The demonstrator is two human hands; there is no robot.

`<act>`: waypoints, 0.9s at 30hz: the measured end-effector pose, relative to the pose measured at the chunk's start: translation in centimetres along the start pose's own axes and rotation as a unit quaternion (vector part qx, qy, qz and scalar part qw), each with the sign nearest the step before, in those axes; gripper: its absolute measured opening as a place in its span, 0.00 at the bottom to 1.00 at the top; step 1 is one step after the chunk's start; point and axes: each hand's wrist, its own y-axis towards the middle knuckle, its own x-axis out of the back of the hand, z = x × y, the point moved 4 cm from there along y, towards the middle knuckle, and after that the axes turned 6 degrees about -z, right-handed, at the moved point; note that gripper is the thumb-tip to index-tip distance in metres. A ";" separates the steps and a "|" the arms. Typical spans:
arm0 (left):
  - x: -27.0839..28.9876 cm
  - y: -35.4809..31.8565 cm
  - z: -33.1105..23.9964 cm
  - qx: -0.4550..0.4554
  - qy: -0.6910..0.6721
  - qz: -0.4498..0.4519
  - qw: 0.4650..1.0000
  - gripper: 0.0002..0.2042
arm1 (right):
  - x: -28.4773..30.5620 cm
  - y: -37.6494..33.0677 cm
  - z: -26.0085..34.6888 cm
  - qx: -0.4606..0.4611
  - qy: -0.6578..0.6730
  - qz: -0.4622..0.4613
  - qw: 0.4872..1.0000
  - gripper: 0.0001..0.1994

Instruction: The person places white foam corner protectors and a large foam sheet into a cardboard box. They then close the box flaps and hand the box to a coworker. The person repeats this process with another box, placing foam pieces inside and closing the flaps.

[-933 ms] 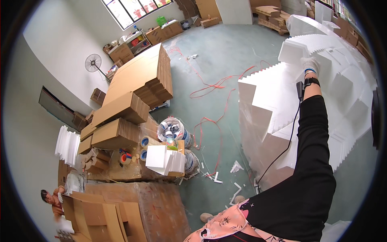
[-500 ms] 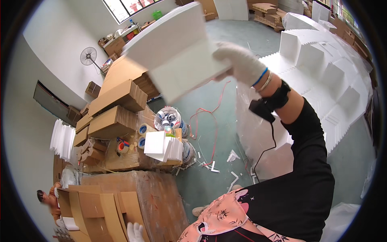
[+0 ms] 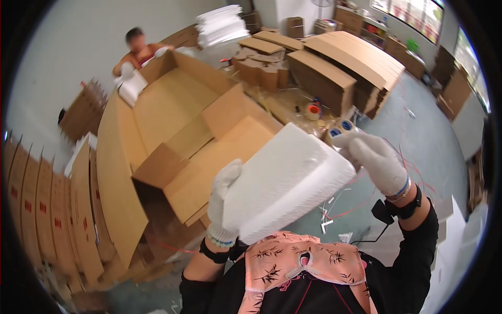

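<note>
Just off centre toward 4 o'clock, a white foam piece (image 3: 285,180) sits tilted between both gloved hands, above the person's peach apron (image 3: 334,256) at 6 o'clock. Left hand (image 3: 224,199), at 7 o'clock, is clasped on its near-left end; right hand (image 3: 377,159), at 3 o'clock, has bent fingers at the foam's right corner, but can't tell whether they pinch it. Open cardboard box (image 3: 178,97) at 10 o'clock, flaps out, beyond the left hand. Co-worker (image 3: 142,53) past it between 10 and 11, gloved hand at a white piece (image 3: 133,89) by the box rim. White stack (image 3: 222,29) near 12. Orange tape roll (image 3: 314,110) at 2, blue-centred tape rolls (image 3: 340,128) between 2 and 3, stacked cardboard (image 3: 361,57) between 1 and 2. Upright cartons (image 3: 49,209) between 8 and 9.
</note>
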 end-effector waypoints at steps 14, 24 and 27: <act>12.5 2.2 -11.6 -0.506 0.556 -0.157 0.640 0.37 | -19.6 18.1 14.0 0.126 -0.066 0.231 0.963 0.42; 14.8 -3.3 -13.4 -0.324 0.708 -0.306 0.549 0.33 | -34.3 37.5 15.7 0.487 -0.426 0.117 0.754 0.20; 14.3 -5.0 -12.5 -0.245 0.732 -0.327 0.545 0.32 | -39.1 41.7 11.1 0.408 -0.539 0.166 0.718 0.18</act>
